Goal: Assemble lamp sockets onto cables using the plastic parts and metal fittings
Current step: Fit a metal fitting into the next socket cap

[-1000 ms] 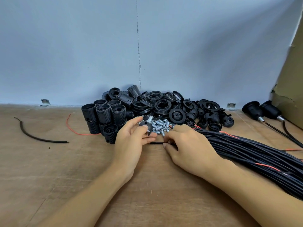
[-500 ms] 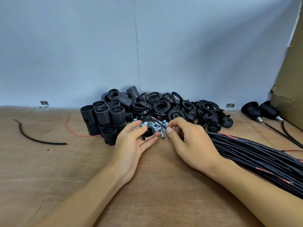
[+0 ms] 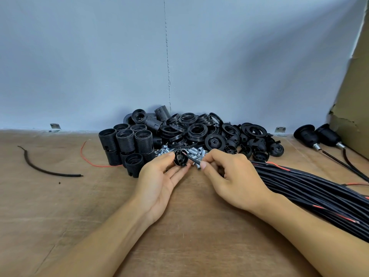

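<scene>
The left hand holds a black socket cap between thumb and fingertips, its hollow side turned toward the right, with the lower fingers spread flat beneath it. The right hand pinches the end of 1 black cable between thumb and forefinger. The cable's tip now reaches the cap's opening. 0.5 s ago the tip was still a little apart from the cap, and 1.0 s ago the cable lay flat on the wooden table under the right hand.

Both hands hover just in front of the pile of metal fittings. Threaded socket bodies stand to the left, and black rings are heaped behind. The cable bundle runs off to the near right. 2 finished sockets lie at the far right, and a cable scrap lies at the left.
</scene>
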{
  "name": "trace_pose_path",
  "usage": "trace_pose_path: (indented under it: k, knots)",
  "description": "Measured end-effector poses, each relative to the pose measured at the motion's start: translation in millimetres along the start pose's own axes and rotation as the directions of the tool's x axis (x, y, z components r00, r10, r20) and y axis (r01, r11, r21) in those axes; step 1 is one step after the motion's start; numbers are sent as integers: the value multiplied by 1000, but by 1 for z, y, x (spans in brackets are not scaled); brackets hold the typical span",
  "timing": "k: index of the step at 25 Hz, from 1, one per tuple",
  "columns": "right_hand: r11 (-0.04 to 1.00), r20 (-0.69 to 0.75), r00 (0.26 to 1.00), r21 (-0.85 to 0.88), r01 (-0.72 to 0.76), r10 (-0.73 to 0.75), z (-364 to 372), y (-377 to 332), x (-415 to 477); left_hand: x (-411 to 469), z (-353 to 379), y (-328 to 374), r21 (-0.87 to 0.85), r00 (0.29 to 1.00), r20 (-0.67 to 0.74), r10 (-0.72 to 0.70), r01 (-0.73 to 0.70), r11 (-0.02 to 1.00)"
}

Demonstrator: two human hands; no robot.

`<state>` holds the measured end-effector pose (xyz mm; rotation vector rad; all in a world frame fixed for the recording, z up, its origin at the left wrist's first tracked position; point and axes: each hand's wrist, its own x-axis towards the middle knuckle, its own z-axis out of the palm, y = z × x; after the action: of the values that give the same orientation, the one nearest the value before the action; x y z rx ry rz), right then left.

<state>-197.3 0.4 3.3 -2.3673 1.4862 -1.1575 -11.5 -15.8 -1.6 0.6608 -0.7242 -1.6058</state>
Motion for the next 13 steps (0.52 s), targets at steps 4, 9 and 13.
trace_pose_path:
  k: [4, 9, 13]
  knots:
    - [999, 22, 1000, -54, 1, 0, 1, -2, 1, 1, -1, -1, 35, 1000, 8, 4, -5, 999]
    - [997, 10, 1000, -71, -17, 18, 1, -3, 1, 2, -2, -4, 102, 999, -23, 40, -37, 994]
    - [997, -3, 999, -75, -34, 34, 3, -2, 2, 0, 0, -9, 209, 993, -60, 103, -88, 974]
